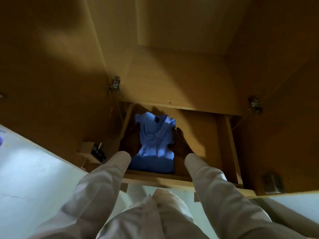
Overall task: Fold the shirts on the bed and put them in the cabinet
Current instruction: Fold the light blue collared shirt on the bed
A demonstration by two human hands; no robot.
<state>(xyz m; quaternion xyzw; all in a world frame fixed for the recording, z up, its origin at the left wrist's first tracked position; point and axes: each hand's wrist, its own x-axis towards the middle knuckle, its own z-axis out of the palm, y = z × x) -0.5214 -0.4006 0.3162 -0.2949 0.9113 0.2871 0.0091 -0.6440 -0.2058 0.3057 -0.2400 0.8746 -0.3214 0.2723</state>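
A folded blue collared shirt [154, 144] lies in the open wooden drawer [203, 138] of the cabinet, at the drawer's left side. My left hand [131, 142] is at the shirt's left edge, dark and partly in shadow. My right hand [180, 144] is at the shirt's right edge, thumb curled onto the cloth. Both arms in pale sleeves reach down into the drawer. The fingers under the shirt are hidden.
The cabinet's open doors [51, 75] stand to the left and right, with metal hinges [115, 83] on the frame. A small bracket with dark items [94, 150] sits low on the left door. The pale floor [31, 166] lies at lower left.
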